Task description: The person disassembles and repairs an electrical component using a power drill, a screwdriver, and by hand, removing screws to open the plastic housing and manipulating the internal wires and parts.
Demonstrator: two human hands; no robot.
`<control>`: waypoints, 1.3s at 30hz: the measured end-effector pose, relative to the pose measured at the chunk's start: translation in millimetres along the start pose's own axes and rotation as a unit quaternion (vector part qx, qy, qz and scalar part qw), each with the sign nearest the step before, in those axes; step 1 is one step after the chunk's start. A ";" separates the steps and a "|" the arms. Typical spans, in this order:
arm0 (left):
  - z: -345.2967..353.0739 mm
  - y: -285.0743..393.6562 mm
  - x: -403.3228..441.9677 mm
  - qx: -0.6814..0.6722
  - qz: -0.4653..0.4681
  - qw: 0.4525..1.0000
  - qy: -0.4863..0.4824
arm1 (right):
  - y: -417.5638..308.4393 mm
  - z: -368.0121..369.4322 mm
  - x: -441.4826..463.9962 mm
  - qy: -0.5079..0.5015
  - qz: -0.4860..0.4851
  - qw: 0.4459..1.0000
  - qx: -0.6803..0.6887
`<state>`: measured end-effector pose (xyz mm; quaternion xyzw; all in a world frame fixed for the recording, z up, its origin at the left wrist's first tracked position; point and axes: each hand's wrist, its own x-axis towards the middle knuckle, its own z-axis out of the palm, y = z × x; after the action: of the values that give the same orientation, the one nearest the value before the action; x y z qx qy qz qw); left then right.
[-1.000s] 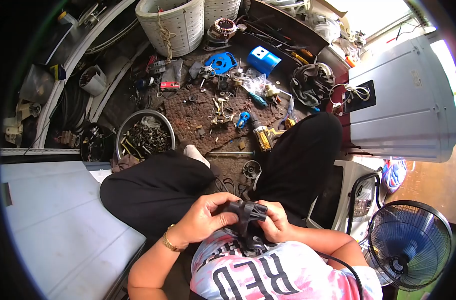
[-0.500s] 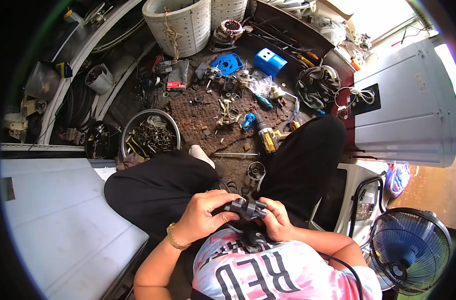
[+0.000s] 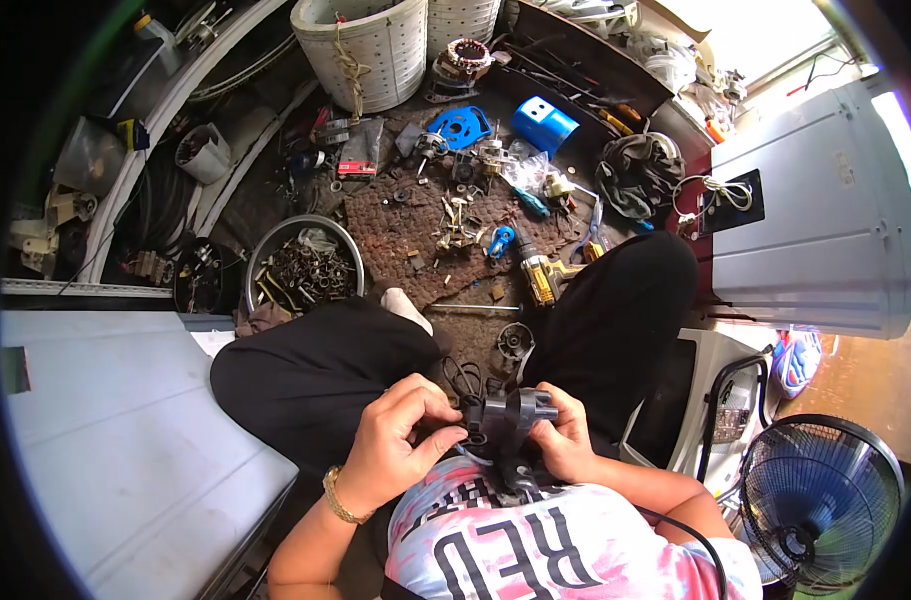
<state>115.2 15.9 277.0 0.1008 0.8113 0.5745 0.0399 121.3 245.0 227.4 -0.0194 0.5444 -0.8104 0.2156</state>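
In my right hand [image 3: 567,440] is a dark grey, roughly cylindrical part [image 3: 516,411] with a wider black band round its middle. My fingers and thumb grip its right end, above my lap. On the other side, my left hand [image 3: 410,430] is close to the part's left end, its thumb and forefinger tips brought near each other. A small dark ring [image 3: 475,439] shows just beyond those fingertips. Whatever the left fingertips pinch is too small to make out. Thin black cord [image 3: 462,376] loops behind the part.
A yellow drill [image 3: 545,278] lies by my right knee. Ahead, a brown mat [image 3: 380,235] bears scattered small parts. To its left stands a metal bowl [image 3: 356,262] of hardware. A black fan [image 3: 821,500] is at right, a pale panel [image 3: 105,430] at left.
My left hand has come off the dark grey part and shifted slightly left and down. The part has been turned in my right hand, and its grey cylindrical end now shows.
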 end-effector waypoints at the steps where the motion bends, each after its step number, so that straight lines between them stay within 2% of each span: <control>1: -0.3 2.7 -0.1 0.043 0.028 0.999 0.005 | -0.7 0.2 -1.2 -0.006 -0.004 1.000 0.003; 4: 2.7 16.7 -2.3 0.228 0.065 0.971 0.021 | -0.9 3.0 -3.2 0.003 0.030 0.998 0.046; 8: 10.2 36.2 -7.5 0.368 0.032 0.929 -0.003 | 4.0 -3.3 -5.5 -0.015 0.014 1.000 -0.022; 9: 8.5 35.2 -9.0 0.391 0.053 0.919 -0.020 | 2.5 -2.1 -5.3 -0.015 0.001 0.999 -0.037; 12: 5.3 36.9 -11.3 0.363 0.017 0.929 -0.065 | -8.4 6.2 -2.7 -0.007 -0.022 0.997 -0.071; 14: -0.4 21.7 -12.2 0.204 -0.103 0.962 -0.148 | -7.9 6.1 -2.8 -0.013 -0.046 0.994 -0.097; 15: -5.5 13.4 -11.1 0.120 -0.161 0.961 -0.187 | -2.9 2.5 -2.6 -0.025 -0.066 0.991 -0.116; 16: -13.3 7.6 -4.3 -0.030 -0.283 0.919 -0.274 | -1.5 1.2 -2.2 -0.037 -0.084 0.987 -0.134; 18: -6.5 -13.1 -7.8 -0.295 -0.391 0.831 -0.265 | -3.1 -0.6 -4.3 -0.042 -0.092 0.983 -0.155; 19: -3.1 -20.0 -11.9 -0.338 -0.409 0.804 -0.268 | -2.6 -0.9 -4.1 -0.044 -0.106 0.980 -0.160; 22: 2.6 -25.9 -18.8 -0.286 -0.382 0.829 -0.292 | -3.4 -5.5 -3.0 -0.055 -0.127 0.974 -0.177; 23: 0.3 -22.6 -19.1 -0.241 -0.341 0.866 -0.274 | -3.0 -6.1 -3.3 -0.059 -0.130 0.973 -0.181; 26: -2.8 2.4 -9.2 -0.062 -0.256 0.951 -0.159 | -3.1 -4.0 -0.2 -0.056 -0.144 0.972 -0.177; 27: 0.5 -0.5 -11.3 -0.094 -0.223 0.965 -0.101 | -2.1 -4.6 0.2 -0.054 -0.143 0.973 -0.171; 30: -1.6 9.3 -16.0 -0.121 -0.246 0.954 -0.120 | 0.6 -7.6 -1.5 -0.051 -0.149 0.973 -0.168; 34: 13.6 6.5 -30.0 -0.201 -0.275 0.940 -0.029 | -2.2 -6.6 0.4 -0.070 -0.175 0.966 -0.176; 37: 6.1 -1.8 -23.3 -0.367 -0.378 0.846 -0.085 | -2.9 -7.4 2.7 -0.106 -0.194 0.961 -0.167; 39: 9.0 -7.7 -19.3 -0.393 -0.394 0.825 -0.098 | -3.9 -6.2 4.7 -0.118 -0.201 0.959 -0.159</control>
<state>134.8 17.8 265.7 -0.1959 0.4793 0.7670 0.3790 114.1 250.0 227.4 -0.2581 0.6218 -0.7319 0.1055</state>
